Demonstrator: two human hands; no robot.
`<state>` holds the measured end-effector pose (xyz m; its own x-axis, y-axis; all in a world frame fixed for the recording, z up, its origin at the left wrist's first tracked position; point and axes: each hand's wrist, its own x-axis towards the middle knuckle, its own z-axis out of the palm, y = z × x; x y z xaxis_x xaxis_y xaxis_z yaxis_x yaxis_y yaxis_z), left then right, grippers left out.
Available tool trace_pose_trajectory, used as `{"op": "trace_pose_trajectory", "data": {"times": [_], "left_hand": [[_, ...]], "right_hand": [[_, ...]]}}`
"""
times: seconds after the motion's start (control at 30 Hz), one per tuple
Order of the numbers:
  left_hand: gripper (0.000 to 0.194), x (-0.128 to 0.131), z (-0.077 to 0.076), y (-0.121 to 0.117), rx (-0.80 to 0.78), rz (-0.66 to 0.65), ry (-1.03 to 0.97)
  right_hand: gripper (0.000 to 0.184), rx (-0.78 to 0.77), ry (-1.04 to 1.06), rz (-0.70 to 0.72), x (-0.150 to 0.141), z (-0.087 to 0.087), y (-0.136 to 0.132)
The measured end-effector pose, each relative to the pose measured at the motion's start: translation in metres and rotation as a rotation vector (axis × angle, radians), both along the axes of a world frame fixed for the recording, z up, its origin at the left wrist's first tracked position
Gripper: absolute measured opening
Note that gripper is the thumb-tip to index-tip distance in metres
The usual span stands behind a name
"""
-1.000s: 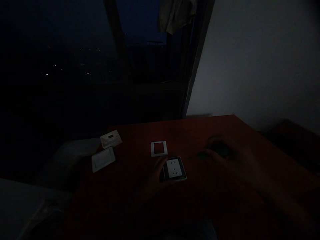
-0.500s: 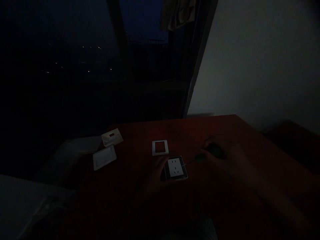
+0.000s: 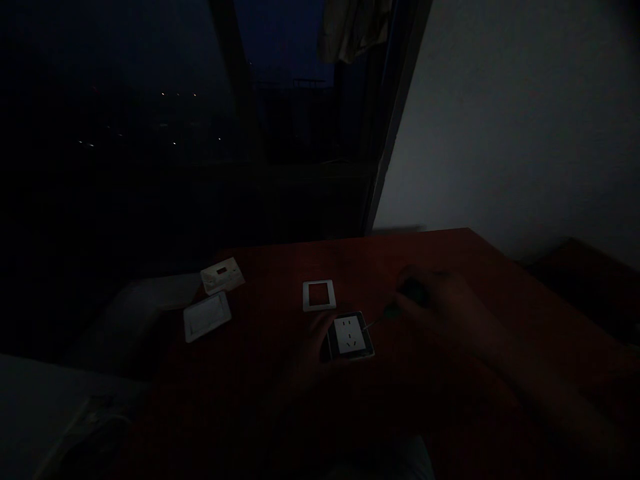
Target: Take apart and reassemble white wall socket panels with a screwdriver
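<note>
The scene is very dark. A white wall socket (image 3: 349, 335) in a dark frame lies on the red table (image 3: 450, 400). My left hand (image 3: 310, 350) grips the socket's left side. My right hand (image 3: 440, 297) is closed round the dark handle of a screwdriver (image 3: 395, 310), whose thin shaft points at the socket's right edge. A white square cover frame (image 3: 319, 295) lies just behind the socket.
Two white switch plates (image 3: 207, 317) (image 3: 223, 275) lie at the table's left edge. A pale cushion or bedding (image 3: 135, 303) lies left of the table. Behind are a dark window (image 3: 150, 133), a hanging cloth (image 3: 353, 27) and a pale wall (image 3: 500, 133).
My right hand with the screwdriver has moved left, bringing the tip up to the socket's right edge. My left hand has stayed on the socket.
</note>
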<state>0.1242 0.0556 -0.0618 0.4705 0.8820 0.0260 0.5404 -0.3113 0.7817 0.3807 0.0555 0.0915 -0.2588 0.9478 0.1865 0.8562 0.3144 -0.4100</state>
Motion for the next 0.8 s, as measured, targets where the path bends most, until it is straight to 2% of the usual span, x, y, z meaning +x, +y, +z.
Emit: {"op": "trace_pose_trajectory", "data": {"times": [0.23, 0.4, 0.63, 0.8], "left_hand": [[0.078, -0.001, 0.002, -0.001, 0.006, -0.001, 0.005], [0.078, -0.002, -0.002, -0.001, -0.005, -0.012, -0.003], [0.077, -0.001, -0.004, 0.0, 0.052, -0.017, -0.005], [0.078, -0.001, -0.005, 0.001, 0.032, -0.022, -0.004]], "right_hand": [[0.023, -0.002, -0.146, -0.009, -0.011, 0.01, 0.001], [0.041, -0.013, -0.235, 0.108, -0.022, 0.023, -0.001], [0.023, 0.038, -0.299, 0.138, -0.032, 0.023, 0.002], [0.028, -0.002, -0.204, 0.232, -0.034, 0.028, -0.002]]}}
